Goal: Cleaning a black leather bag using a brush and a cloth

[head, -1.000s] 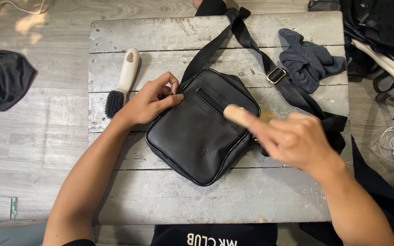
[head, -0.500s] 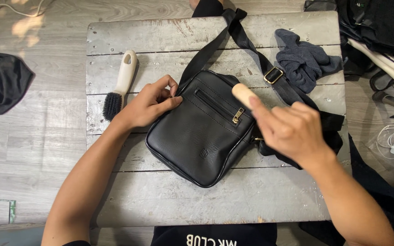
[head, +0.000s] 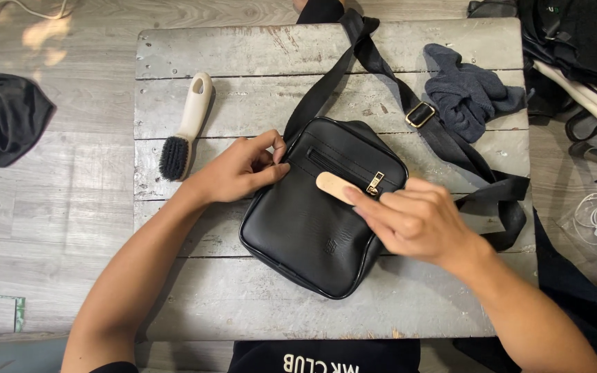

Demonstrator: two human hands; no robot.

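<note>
Hands: left hand [head: 240, 171] pinched black crossbody bag [head: 312, 228] at top-left corner; right hand [head: 416, 221] gripped wooden-handled brush [head: 333, 186], now back down on bag front vs. lifted 0.5 s ago; bag shifted right on worktop [head: 243, 297].

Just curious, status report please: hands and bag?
Left hand pinching black leather shoulder bag edge. Right hand gripping pale wooden brush on bag. Nothing obstructing.

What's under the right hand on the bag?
The right hand holds a wooden-backed brush flat on the black bag, beside the gold zipper pull. Its bristles are hidden beneath the wood and the fingers. The left hand pinches the bag's corner.
</note>
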